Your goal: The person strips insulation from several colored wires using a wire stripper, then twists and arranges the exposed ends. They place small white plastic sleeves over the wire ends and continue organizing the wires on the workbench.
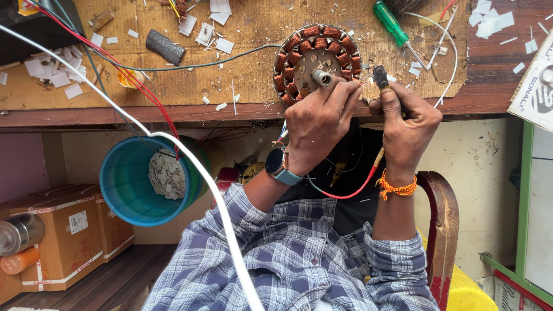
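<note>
A round motor stator (317, 57) wound with copper coils lies at the edge of a worn wooden workbench (242, 52), its metal shaft pointing up. My left hand (317, 124), with a watch on its wrist, grips the stator's near rim, fingers closed on the coils. My right hand (403, 124), wearing an orange thread band, is closed on a black-tipped tool (380, 76) held beside the stator's right edge. A red wire (351, 193) loops below both wrists.
A green-handled screwdriver (391, 24), a black stub (165, 46), white paper scraps and red, green and white wires lie on the bench. A teal bucket (129, 184) of paper slips hangs below. Cardboard boxes (69, 230) stand lower left; a wooden chair arm (440, 224) is at right.
</note>
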